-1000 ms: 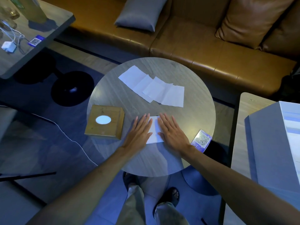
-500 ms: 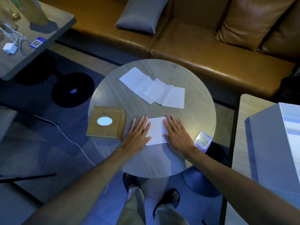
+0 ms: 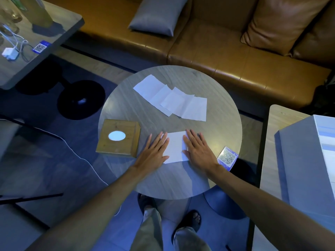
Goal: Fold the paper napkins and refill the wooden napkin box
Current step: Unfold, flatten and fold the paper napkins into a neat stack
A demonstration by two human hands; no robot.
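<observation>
Napkin (image 3: 175,146) lies flat — long axis toward sofa — under open left hand (image 3: 152,154), right hand (image 3: 199,151).

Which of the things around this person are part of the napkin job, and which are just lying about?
Part of the job:
- napkin being pressed flat under the left hand and right hand
- loose napkins
- wooden box

Just lying about:
- code card
- grey cushion
- charger and cable
</observation>
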